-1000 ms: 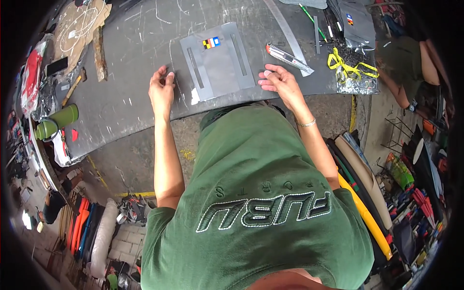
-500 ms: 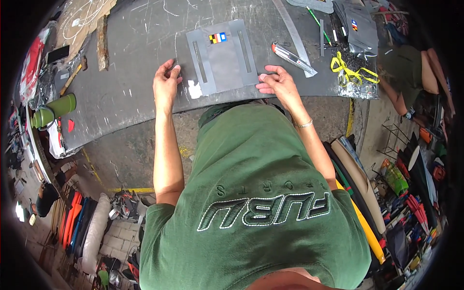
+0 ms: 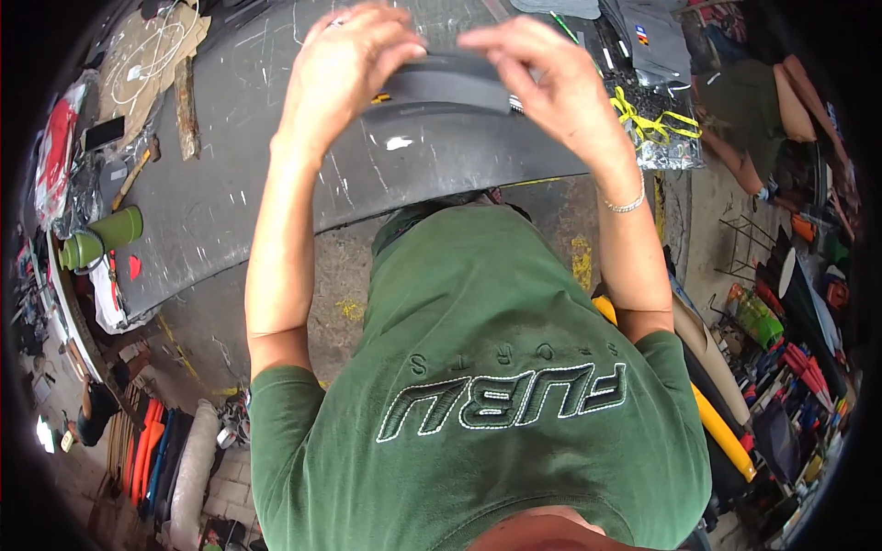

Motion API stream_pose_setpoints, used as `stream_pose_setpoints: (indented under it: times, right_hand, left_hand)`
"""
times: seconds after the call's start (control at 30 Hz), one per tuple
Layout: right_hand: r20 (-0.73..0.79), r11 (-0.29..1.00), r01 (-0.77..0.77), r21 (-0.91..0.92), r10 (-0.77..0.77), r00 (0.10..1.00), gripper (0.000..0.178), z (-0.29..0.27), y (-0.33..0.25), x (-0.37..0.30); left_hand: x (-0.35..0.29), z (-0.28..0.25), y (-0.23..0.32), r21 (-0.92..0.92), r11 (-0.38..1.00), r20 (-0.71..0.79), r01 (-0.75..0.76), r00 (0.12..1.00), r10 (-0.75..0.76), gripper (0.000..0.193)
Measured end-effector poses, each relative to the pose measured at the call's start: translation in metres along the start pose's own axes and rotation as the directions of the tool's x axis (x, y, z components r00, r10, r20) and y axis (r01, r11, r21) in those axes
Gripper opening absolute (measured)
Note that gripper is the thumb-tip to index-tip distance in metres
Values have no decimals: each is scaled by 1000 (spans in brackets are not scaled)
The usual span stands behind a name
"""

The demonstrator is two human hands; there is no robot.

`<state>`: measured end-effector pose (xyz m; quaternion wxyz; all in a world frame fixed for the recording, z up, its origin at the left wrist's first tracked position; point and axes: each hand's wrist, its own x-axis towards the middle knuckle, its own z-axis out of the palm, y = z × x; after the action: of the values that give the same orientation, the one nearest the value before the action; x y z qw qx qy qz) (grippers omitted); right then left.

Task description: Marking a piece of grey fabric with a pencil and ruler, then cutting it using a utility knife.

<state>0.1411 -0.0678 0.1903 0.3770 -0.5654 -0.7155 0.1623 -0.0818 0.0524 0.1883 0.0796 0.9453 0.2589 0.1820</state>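
Hands [image 3: 351, 73] apart, grip unclear, grey panel [image 3: 450, 87] between, open tabletop [image 3: 450, 151] toward near edge [image 3: 358, 220]

The head view shows the left hand [image 3: 349, 66] at 11 o'clock, the right hand [image 3: 551, 78] at 1 o'clock and a curved grey sheet [image 3: 450, 89] between them at 12 o'clock; contact is unclear. On the dark surface [image 3: 230, 193], a wooden stick [image 3: 186, 115] lies at 10 o'clock.

Big white-outlined lettering [image 3: 501, 401] on green T-shirt [image 3: 478, 275], upside down, smaller dark letters [image 3: 503, 355] hemward, yellow-and-black label edge [image 3: 380, 97] on grey sheet [image 3: 450, 89], multicoloured label [image 3: 642, 35] on grey piece [image 3: 663, 60], neither label readable
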Motion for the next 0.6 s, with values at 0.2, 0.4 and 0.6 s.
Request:
stream_pose_setpoints:
  times: [0.2, 0.4, 0.6]
  right_hand:
    - [-303, 919, -328, 220, 384, 872, 35, -2, 18, -22]
    - [305, 428, -797, 426, 761, 572, 40, 82, 65, -112]
    - [214, 344, -819, 458, 852, 478, 48, 125, 54, -111]
  left_hand:
    - [-42, 36, -72, -572, 540, 234, 618, 754, -614, 27]
    - [-139, 119, -117, -664, -12, 563, 748, 488, -667, 47]
    - [-149, 121, -108, -744, -116, 552, 658, 509, -661, 45]
